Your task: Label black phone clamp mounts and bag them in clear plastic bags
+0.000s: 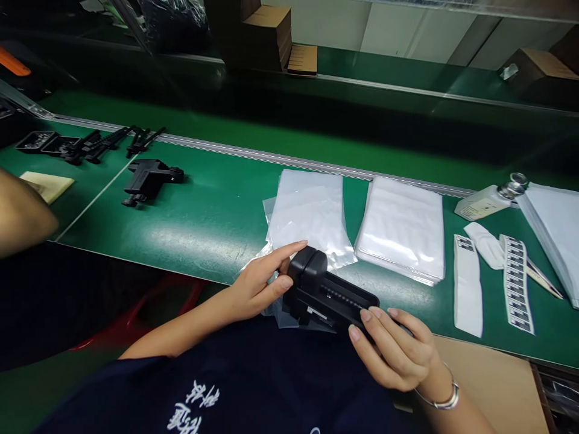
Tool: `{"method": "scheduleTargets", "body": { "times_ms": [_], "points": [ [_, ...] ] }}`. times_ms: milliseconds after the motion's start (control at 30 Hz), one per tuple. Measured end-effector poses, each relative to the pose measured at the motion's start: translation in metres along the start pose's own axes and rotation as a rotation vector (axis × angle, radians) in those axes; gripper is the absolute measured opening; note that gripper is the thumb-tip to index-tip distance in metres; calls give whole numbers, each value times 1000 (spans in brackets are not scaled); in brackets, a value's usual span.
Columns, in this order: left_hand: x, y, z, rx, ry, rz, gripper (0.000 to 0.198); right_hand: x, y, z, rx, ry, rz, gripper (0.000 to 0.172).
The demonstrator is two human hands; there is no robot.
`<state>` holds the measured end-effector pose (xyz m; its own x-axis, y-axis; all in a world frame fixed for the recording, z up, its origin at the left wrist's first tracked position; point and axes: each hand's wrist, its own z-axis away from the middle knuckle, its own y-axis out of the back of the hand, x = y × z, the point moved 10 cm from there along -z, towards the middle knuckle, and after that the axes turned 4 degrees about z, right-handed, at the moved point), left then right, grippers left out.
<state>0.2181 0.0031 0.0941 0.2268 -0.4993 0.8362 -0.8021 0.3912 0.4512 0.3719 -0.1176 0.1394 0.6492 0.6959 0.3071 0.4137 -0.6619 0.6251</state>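
Close to my body, at the table's front edge, both hands hold a long black plastic device (332,289) with a raised block at one end and a ridged channel along it. My left hand (260,283) grips the block end, thumb and forefinger against its side. The fingers of my right hand (400,349) are closed around the other end. A small white label shows on the device's side. Beneath it lies part of a clear plastic bag (289,316). Just beyond are a stack of clear bags (310,202) and a second, thicker stack of bags (402,226).
Rightward lie a white bottle (484,203) with a metal top, a label strip (518,283), a blank strip (468,295) and tweezers (543,278). A black plastic part (151,179) and several black pieces (104,144) lie left, near another person's arm (25,211).
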Motion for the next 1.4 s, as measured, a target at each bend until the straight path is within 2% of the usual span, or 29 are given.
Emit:
{"method": "scheduleTargets", "body": {
  "times_ms": [133,233,367,467,600,667,833,1067,1133,1233,1300,1367,1400],
  "points": [
    [-9,-5,-3,-24,67,117,58,-2,-1,3,-13,3,4,12],
    [-23,-12,-6,-92,186,239,67,-1,-5,5,-15,10,6,12],
    [-40,-18,-7,-171,315,309,67,1,-10,2,26,33,7,9],
    [-39,-12,-8,-159,260,229,59,1,-15,1,34,49,7,12],
    [-24,-2,-7,-102,117,63,47,3,-18,2,19,19,11,13],
    [-19,-1,-7,-93,92,32,44,5,-18,3,22,1,7,14],
    [-30,1,-9,-74,190,72,46,12,-22,-5,-16,-65,-53,14],
    [-42,-2,-9,-64,248,215,61,17,-29,-8,-31,-123,-79,13],
    [-49,-7,-9,-79,280,305,63,24,-34,-3,-53,-178,-91,18],
    [-63,-13,-11,-96,330,398,57,44,-38,10,-63,-321,-119,36],
    [-70,-14,-14,-117,332,285,47,57,-34,16,-28,-400,-68,45],
    [-70,-4,-22,-55,287,111,39,63,-26,18,14,-424,17,48],
    [-66,1,-27,-3,246,78,42,63,-23,18,33,-414,51,49]
  ]
}}
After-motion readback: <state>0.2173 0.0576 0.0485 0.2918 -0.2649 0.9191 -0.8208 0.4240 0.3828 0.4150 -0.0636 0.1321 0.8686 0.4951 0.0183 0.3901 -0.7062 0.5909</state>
